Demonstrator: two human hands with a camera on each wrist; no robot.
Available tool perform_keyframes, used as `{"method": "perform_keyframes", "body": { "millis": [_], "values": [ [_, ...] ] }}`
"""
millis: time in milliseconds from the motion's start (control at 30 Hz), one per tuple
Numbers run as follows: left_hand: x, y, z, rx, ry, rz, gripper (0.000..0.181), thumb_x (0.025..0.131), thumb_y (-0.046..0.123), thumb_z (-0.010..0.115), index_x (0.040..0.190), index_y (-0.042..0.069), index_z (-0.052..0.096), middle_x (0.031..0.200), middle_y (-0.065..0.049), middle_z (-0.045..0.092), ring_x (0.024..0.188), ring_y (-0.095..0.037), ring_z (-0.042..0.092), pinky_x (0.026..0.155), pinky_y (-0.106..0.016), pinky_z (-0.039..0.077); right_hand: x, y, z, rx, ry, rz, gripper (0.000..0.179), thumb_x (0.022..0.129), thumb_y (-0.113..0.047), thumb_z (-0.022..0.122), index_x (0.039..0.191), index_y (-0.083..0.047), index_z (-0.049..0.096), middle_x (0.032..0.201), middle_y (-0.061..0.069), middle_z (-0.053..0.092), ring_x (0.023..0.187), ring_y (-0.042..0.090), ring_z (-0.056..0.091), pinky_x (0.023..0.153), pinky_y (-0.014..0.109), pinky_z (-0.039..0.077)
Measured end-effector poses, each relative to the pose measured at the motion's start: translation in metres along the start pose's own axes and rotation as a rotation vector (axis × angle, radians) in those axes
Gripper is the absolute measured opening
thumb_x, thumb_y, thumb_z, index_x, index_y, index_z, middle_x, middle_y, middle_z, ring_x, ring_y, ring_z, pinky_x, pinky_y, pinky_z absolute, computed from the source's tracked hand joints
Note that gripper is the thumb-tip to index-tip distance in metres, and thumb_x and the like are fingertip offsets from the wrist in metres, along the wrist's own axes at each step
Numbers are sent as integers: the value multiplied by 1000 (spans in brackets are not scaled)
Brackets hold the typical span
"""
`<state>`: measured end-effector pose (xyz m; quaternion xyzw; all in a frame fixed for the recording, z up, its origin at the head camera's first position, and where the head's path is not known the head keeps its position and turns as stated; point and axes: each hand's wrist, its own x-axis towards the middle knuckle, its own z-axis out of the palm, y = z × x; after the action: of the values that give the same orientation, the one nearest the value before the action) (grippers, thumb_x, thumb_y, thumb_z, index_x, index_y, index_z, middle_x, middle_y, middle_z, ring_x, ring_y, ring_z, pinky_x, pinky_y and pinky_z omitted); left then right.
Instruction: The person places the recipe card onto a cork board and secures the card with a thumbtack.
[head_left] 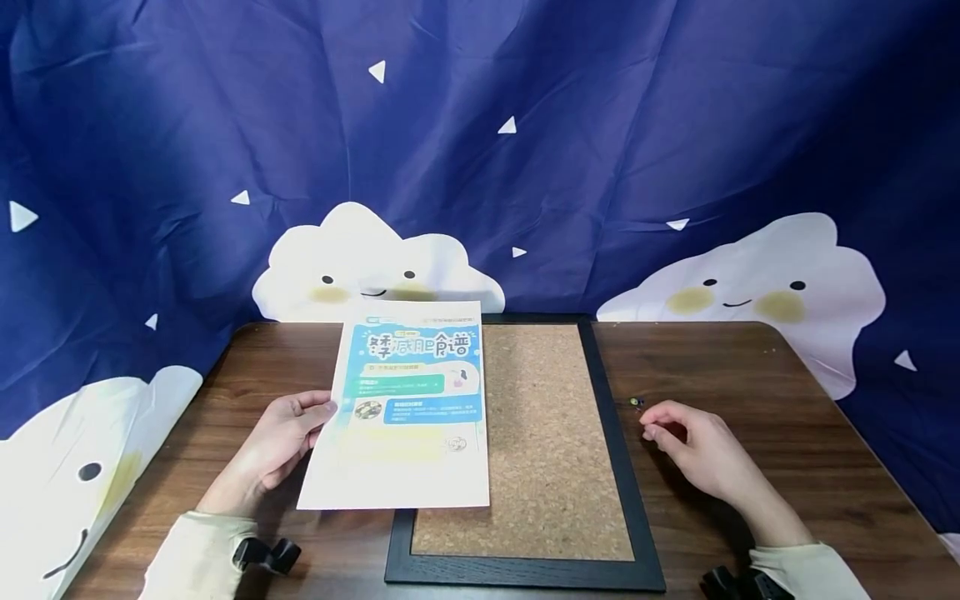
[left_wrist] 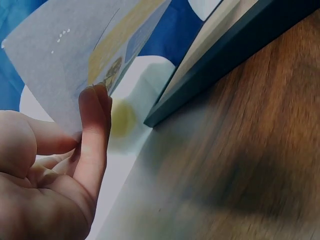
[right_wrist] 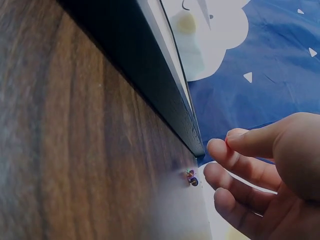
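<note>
A printed paper poster (head_left: pixel 408 417) with a blue top and large Chinese lettering is held up by my left hand (head_left: pixel 288 437), thumb and fingers pinching its left edge. It overlaps the left part of a black-framed corkboard (head_left: pixel 555 442) in the head view. From the left wrist, the back of the poster (left_wrist: pixel 55 65) shows above my fingers. My right hand (head_left: pixel 693 446), right of the board, pinches a small red push pin (right_wrist: pixel 227 143) between thumb and forefinger; only a red sliver shows. Just beyond those fingertips lies a small cluster of coloured push pins (head_left: pixel 637 402).
The corkboard lies on a brown wood-grain table (head_left: pixel 750 375), its raised black frame (head_left: pixel 525 573) near the front edge. A dark blue curtain (head_left: pixel 480 167) with smiling white clouds hangs behind and around the table. Black camera mounts (head_left: pixel 266 554) sit on both wrists.
</note>
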<state>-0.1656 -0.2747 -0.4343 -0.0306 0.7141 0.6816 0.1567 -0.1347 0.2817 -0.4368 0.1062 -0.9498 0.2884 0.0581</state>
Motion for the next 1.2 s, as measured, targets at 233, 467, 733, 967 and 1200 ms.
{"method": "perform_keyframes", "body": {
  "millis": [233,467,733,967,1200],
  "values": [
    [4,-1,10,-11,-26,7,48,114,8,49,150,-22,38,109,-4,80,93,-8,78,76,-27,65,0,-2,1,10,-7,4,14,98,-1,75,105,-12,77,95,-6,80,87,-1,66,77,26,53],
    [8,-2,22,-40,-51,3,47,113,6,48,149,-23,39,108,-4,80,94,-8,78,78,-26,65,-1,-3,2,5,-20,15,14,98,-2,76,106,-13,77,96,-7,79,87,0,66,79,29,54],
    [14,-2,35,-45,-72,-16,45,113,4,48,149,-22,39,111,-7,79,96,-9,78,82,-26,65,1,-6,4,18,-16,-12,14,98,-1,76,104,-14,77,95,-8,79,87,-1,65,78,28,55],
    [16,-5,43,-39,-106,-6,44,112,3,48,146,-23,41,109,-7,79,94,-9,78,81,-26,65,4,-8,6,31,-27,-22,13,99,-3,75,104,-15,78,96,-7,79,87,1,64,79,31,55],
    [18,-8,49,-42,-123,-6,43,111,2,48,145,-24,41,107,-6,79,93,-9,78,82,-26,65,5,-11,5,28,-42,-16,13,98,-4,77,105,-15,78,99,-5,79,88,6,63,78,31,53]
  ]
}}
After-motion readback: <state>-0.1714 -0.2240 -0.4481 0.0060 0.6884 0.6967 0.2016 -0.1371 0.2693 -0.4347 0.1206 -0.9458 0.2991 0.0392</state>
